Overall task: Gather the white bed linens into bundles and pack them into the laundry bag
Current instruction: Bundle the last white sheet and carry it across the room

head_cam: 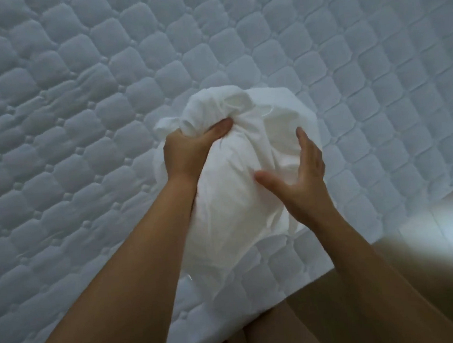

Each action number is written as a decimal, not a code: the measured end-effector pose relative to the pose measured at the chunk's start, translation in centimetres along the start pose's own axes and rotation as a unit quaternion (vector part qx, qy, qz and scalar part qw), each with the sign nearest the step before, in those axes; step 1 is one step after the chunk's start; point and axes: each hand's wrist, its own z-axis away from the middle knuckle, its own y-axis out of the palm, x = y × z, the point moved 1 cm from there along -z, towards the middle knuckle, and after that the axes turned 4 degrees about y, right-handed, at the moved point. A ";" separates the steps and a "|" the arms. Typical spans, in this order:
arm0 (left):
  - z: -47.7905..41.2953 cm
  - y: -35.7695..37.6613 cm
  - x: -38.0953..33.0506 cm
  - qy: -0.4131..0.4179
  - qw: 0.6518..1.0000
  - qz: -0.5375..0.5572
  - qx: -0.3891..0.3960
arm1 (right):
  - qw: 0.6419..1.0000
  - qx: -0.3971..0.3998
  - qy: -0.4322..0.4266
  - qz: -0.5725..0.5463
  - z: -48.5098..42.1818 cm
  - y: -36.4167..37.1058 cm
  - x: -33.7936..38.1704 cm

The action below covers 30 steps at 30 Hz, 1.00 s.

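Your L hand point(190, 152) grips the bundle of white linen point(237, 202) at its upper left. The L thumb point(219, 128) is pressed across the front into a gathered twist of fabric. The other fingers go round the back & are hidden by cloth, but the hold is plainly clenched on the fabric. Above that pinch the cloth puffs out in loose folds.

Your R hand point(305, 177) is spread, not clutching. R index finger point(302, 138) is straight & points up along the bundle's right flank. R thumb point(269, 178) stretches left over the front of the cloth, palm against the right side. Can't tell whether the R thumb actually touches fabric or sits just off it.

So the bundle sits btwn your two hands, L high on its left, R lower on its right, w/ the bulk hanging down btwn your forearms. It's over the near corner of the quilted mattress point(85, 105); can't tell whether its lower end rests on the mattress. A brown surface point(321, 295) shows past the mattress edge, lower right.
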 end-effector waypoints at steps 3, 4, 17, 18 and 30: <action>-1.0 -2.0 0.0 0.030 0.994 -0.102 -0.032 | 0.995 0.006 0.082 0.064 -2.8 -0.1 -0.6; -1.1 -3.1 0.0 0.037 0.986 -0.154 -0.051 | 0.991 0.035 0.095 0.091 -3.7 0.3 -0.9; 6.3 -7.5 2.9 -0.142 0.936 -0.319 0.032 | 0.994 0.038 0.046 0.093 -4.1 3.7 0.8; 5.6 -7.4 3.4 -0.161 0.935 -0.317 0.004 | 0.995 0.036 0.043 0.079 -4.1 3.7 0.8; 1.2 -8.6 6.7 -0.135 0.961 -0.238 -0.049 | 0.992 0.054 0.088 0.076 -6.9 3.6 1.8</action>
